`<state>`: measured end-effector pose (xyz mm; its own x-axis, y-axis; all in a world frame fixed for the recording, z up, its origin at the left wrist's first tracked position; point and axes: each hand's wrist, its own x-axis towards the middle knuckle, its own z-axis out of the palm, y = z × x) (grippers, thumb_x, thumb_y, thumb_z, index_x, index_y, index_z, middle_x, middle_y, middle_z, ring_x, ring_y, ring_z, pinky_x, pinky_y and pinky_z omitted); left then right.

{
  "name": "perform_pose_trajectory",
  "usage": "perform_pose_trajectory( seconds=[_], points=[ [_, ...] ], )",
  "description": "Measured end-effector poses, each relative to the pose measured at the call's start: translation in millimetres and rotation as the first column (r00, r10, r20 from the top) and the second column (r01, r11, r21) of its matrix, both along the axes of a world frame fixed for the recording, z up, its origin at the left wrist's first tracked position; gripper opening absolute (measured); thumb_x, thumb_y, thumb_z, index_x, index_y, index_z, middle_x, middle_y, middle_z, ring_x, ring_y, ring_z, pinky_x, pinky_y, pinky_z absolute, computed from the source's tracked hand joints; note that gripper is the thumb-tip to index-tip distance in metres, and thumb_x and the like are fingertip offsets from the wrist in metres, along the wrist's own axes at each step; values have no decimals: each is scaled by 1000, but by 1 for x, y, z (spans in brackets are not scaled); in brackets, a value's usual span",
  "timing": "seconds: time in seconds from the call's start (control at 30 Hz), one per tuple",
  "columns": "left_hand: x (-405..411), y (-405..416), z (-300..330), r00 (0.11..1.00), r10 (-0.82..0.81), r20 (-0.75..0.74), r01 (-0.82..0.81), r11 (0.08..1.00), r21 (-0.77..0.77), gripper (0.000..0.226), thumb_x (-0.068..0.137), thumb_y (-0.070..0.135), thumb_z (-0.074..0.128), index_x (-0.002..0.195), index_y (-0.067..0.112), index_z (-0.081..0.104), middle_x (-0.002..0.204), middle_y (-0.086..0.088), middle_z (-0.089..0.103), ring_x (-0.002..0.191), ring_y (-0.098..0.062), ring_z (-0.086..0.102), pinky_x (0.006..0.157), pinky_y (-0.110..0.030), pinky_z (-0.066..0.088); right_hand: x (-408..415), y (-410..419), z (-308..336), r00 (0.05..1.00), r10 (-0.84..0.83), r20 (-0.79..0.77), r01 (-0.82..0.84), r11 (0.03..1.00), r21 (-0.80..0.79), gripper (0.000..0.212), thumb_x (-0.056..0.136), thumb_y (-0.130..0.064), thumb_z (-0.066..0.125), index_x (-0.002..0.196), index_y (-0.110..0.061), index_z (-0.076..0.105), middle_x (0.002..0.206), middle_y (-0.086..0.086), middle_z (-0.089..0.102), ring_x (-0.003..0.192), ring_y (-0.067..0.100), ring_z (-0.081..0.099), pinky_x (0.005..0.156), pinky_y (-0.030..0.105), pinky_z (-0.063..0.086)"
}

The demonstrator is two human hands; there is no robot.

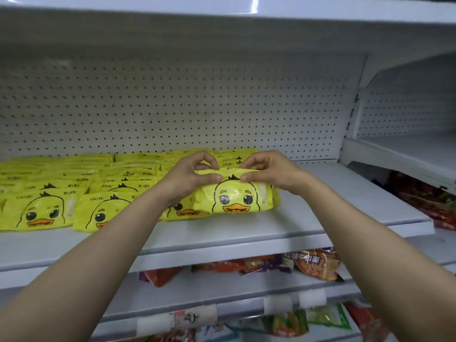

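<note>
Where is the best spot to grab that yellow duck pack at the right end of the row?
Its top edge, from the front and above: the duck pack seems to lean on the packs behind, leaving that edge free. The left hand and right hand pinch it there.

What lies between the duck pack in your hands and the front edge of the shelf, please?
In the head view, only bare white shelf lies there, in front of the duck pack that the left hand and right hand pinch.
</note>
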<state>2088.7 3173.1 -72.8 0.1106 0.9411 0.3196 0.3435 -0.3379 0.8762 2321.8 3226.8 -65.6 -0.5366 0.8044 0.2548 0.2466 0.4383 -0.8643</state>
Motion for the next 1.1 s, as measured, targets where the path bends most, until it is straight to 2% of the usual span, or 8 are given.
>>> perform_pose_trajectory(
  seconds=[0.13,0.33,0.5,0.63,0.73,0.8,0.9,1.1],
  points=[
    [3,10,0,999,30,37,-31,999,20,16,77,19,80,78,15,65,84,8,67,81,-1,59,81,-24,41,4,-4,2,998,-59,-35,60,998,32,14,81,-1,75,74,-8,65,61,-11,67,57,-2,58,58,10,44],
    [24,21,-4,978,44,204,-23,994,-107,19,66,30,85,71,22,69,95,-9,72,91,-28,67,87,-48,51,19,-8,7,989,-137,60,133,990,54,14,83,-16,77,82,-13,64,71,-4,69,64,7,61,61,19,47],
    [51,33,1,975,37,219,-21,997,-73,16,76,17,81,74,18,65,81,-5,71,72,-20,67,68,-31,54,28,6,13,937,-122,327,114,993,41,44,68,-29,89,104,-27,63,101,3,74,89,19,72,82,34,58],
    [76,51,6,991,30,133,-36,998,48,14,78,20,79,84,18,68,91,6,70,85,-6,63,75,-23,48,47,23,24,879,-145,455,97,987,126,29,69,-28,89,89,-25,67,84,-8,73,76,8,68,72,27,54],
    [94,73,5,995,68,-73,-54,983,176,28,86,30,72,113,25,64,110,9,67,99,-7,62,86,-27,49,77,49,39,824,-245,512,144,963,228,29,67,-33,89,84,-27,66,76,-13,69,70,4,63,64,22,49],
    [105,89,-3,917,174,-359,-92,968,235,45,92,44,60,134,32,51,127,1,62,115,-20,56,98,-35,45,100,71,47,785,-304,540,172,944,280,31,65,-37,89,85,-29,67,82,-12,71,77,8,65,68,25,51],
    [122,107,-21,650,321,-689,-193,946,259,62,95,58,41,150,33,28,154,-8,35,142,-32,27,115,-46,25,131,104,51,716,-368,593,192,921,339,32,65,-39,89,86,-31,66,89,-11,69,83,10,63,71,26,49],
    [136,121,-49,415,374,-830,-307,916,259,70,93,69,20,153,34,14,161,-8,18,148,-32,8,119,-52,7,153,163,17,669,-328,667,142,937,319,34,64,-43,89,80,-32,61,86,-12,62,80,10,57,66,28,42]
  ],
)
